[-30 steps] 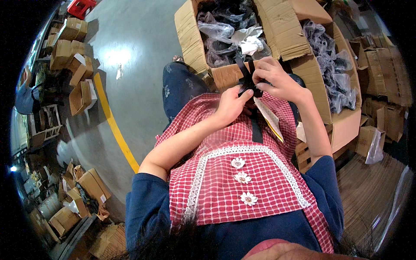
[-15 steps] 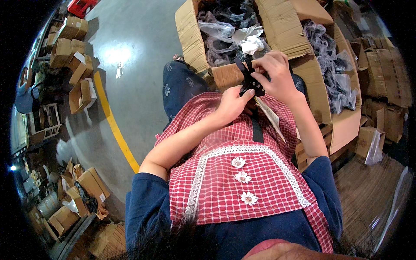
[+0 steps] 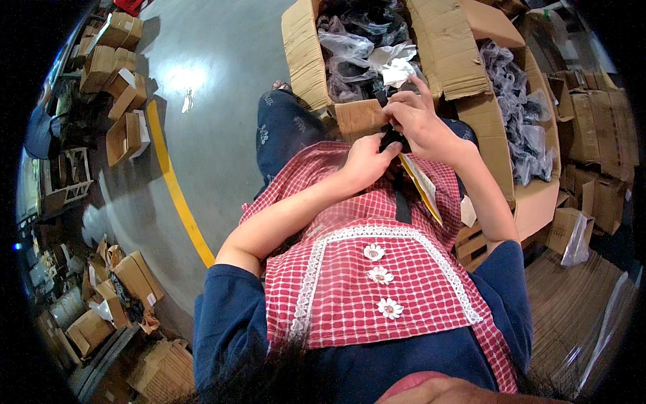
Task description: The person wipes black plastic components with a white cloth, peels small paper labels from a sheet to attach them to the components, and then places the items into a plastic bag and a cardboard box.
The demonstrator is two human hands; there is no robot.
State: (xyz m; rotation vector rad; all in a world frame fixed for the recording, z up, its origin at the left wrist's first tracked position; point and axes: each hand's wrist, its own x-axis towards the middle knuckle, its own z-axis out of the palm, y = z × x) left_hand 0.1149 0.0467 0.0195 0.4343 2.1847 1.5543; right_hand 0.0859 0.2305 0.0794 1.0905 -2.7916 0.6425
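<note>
Above my lap, my left hand (image 3: 368, 161) is closed on a black strap piece (image 3: 391, 139), its thumb pressed on top. My right hand (image 3: 420, 128) pinches the same piece from the other side, with its index finger raised toward the box. Much of the piece is hidden by my fingers, so its exact kind does not show. From it a yellow-edged white card (image 3: 422, 188) hangs down to the right. A black strap end (image 3: 403, 205) lies against my red checked apron (image 3: 363, 276).
Just ahead, an opened cardboard box (image 3: 306, 64) holds plastic-wrapped dark items and crumpled white paper (image 3: 397, 71). Another open carton (image 3: 538, 205) with bagged items (image 3: 518, 114) stands at right. A yellow line (image 3: 171, 178) crosses the floor; several cartons (image 3: 124, 138) line the left.
The studded part of the black strap piece has turned out of sight between my hands. My right index finger has lifted. The hanging card now shows its yellow edge.
</note>
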